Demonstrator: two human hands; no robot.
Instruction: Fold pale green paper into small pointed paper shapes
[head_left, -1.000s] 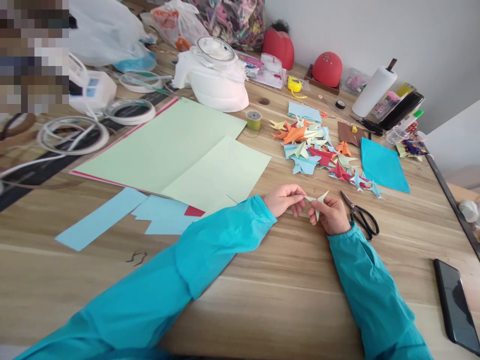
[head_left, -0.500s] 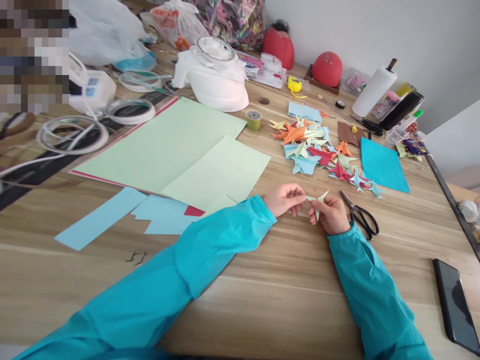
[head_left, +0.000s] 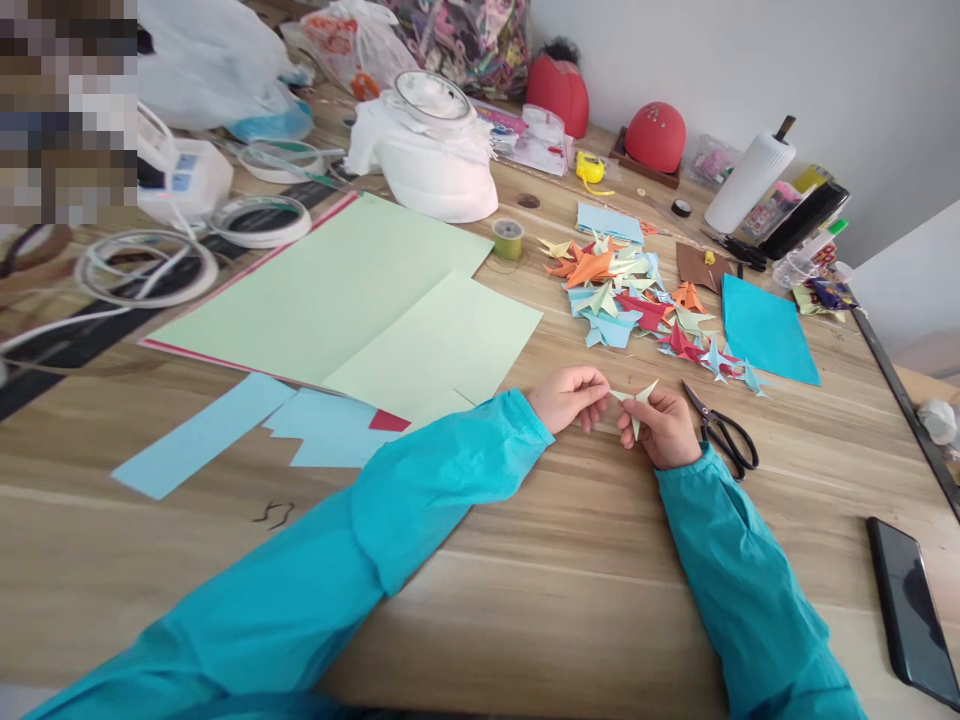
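A small pale green origami crane (head_left: pixel 643 393) is held between my two hands above the wooden table. My right hand (head_left: pixel 666 428) pinches its body between thumb and fingers, and pointed tips stick out above and below the thumb. At the crane's left point, my left hand (head_left: pixel 574 398) has thumb and forefinger pressed together on the thin tip. Black-handled scissors (head_left: pixel 726 440) lie just right of my right hand. Beyond my hands spreads a pile of folded paper cranes (head_left: pixel 630 310) in orange, blue, red, pale green and yellow.
Large pale green sheets (head_left: pixel 337 290) lie left of my hands, with blue paper strips (head_left: pixel 202 440) below them. A thread spool (head_left: pixel 508 240) stands behind. Turquoise paper (head_left: pixel 772 330) lies at the right, a phone (head_left: pixel 911 610) nearer me. Coiled white cable (head_left: pixel 146 270) is far left.
My left fingertips have shifted very slightly up and left at the crane's tip, showing a little more of it. Everything else looks the same.
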